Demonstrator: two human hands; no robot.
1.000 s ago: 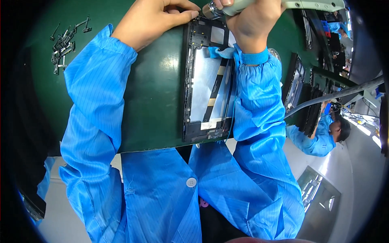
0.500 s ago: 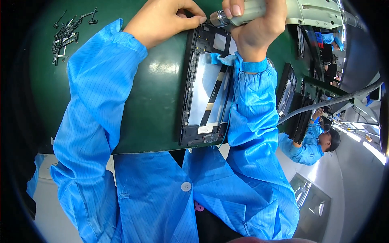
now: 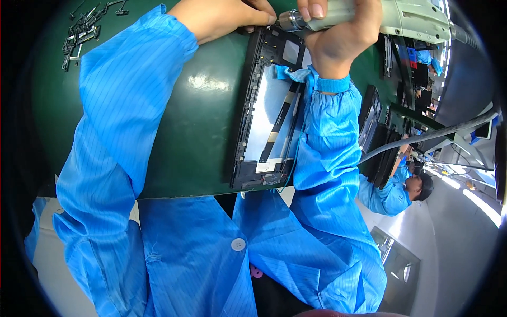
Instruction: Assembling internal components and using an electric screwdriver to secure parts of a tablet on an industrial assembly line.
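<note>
My right hand [image 3: 343, 45] is wrapped around a pale green electric screwdriver [image 3: 414, 20], held nearly level with its metal nose pointing left. Thumb and fingertips of my left hand [image 3: 222, 18] are pinched together right at the driver's tip; whatever they grip is too small to make out. Below both hands lies an opened black tablet-like device [image 3: 244, 171], with a silvery inner plate [image 3: 264, 105] and a black-and-tan flat ribbon cable [image 3: 280, 124]. The pinch is at the device's far end. A blue wrist strap [image 3: 331, 85] circles my right wrist, partly overhanging the device.
A pile of small black parts [image 3: 82, 37] lies at the far left of the green table [image 3: 190, 137]. On the right are more black devices [image 3: 369, 113], a thick grey cable [image 3: 422, 138] and a co-worker in blue [image 3: 393, 195].
The view has shifted a little, with the table and parts pile higher in the picture. My left fingers remain at the screwdriver tip, and my right hand keeps its grip on the tool.
</note>
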